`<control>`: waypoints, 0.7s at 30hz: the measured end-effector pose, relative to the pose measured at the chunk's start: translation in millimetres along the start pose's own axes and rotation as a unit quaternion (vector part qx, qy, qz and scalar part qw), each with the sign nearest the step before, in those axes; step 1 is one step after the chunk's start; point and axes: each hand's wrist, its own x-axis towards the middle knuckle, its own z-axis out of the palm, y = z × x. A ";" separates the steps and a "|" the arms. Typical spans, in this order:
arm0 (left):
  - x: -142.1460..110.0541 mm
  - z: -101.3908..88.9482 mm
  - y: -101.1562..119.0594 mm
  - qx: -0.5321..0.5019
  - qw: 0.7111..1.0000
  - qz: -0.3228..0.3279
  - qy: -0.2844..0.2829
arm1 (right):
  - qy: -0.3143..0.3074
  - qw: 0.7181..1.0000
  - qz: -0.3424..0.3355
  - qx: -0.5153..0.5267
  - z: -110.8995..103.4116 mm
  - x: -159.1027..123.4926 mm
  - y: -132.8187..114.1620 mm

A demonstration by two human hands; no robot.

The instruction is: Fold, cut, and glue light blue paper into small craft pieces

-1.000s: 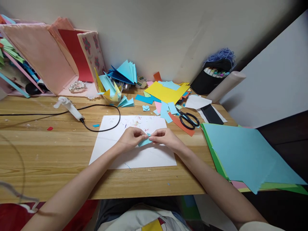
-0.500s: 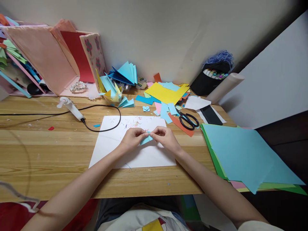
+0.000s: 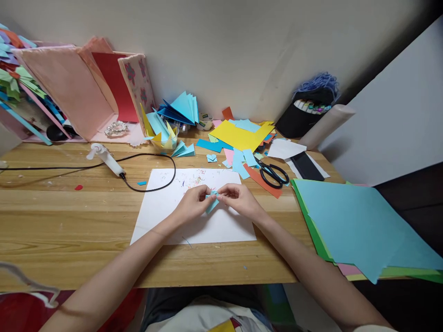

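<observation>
Between my fingertips is a small piece of light blue paper [image 3: 212, 205], held just over a white sheet [image 3: 166, 226]. My left hand [image 3: 194, 201] pinches its left side, thumb and fingers closed. On the other side, my right hand [image 3: 238, 199] grips the upper right part of the paper in a pinch. The paper looks folded, though the fingers cover much of it. Behind the hands, the white sheet carries coloured marks. A small folded light blue paper [image 3: 212, 158] lies beyond the sheet's far edge.
Black-handled scissors [image 3: 273, 175] lie right of the sheet among paper scraps. A corded white glue gun [image 3: 105, 157] rests at left, its cable crossing the sheet's corner. Coloured paper sheets [image 3: 353, 216] are stacked at right. A plastic cup [image 3: 162, 144] holds folded papers.
The blue paper has turned between my fingers, its lower end now pointing more steeply down. Both hands keep their pinch. The whole view has shifted slightly.
</observation>
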 end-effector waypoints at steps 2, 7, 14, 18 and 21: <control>-0.4 1.0 -0.1 0.017 1.000 0.013 0.008 | 0.020 0.998 -0.041 -0.037 2.1 -1.1 -1.5; -0.5 -1.6 3.0 -0.069 0.997 -0.035 -0.030 | 0.051 0.984 -0.136 -0.101 3.5 -4.5 -3.5; 2.7 -3.4 3.6 -0.240 0.958 -0.126 0.097 | 0.040 0.998 0.032 0.041 11.3 0.3 6.8; 2.5 -1.6 4.6 -0.310 0.936 -0.141 0.088 | 0.040 0.992 0.033 0.115 13.8 2.1 7.4; 0.7 -1.1 5.3 -0.318 0.935 -0.149 0.057 | 0.084 0.990 0.015 0.114 12.1 2.2 6.3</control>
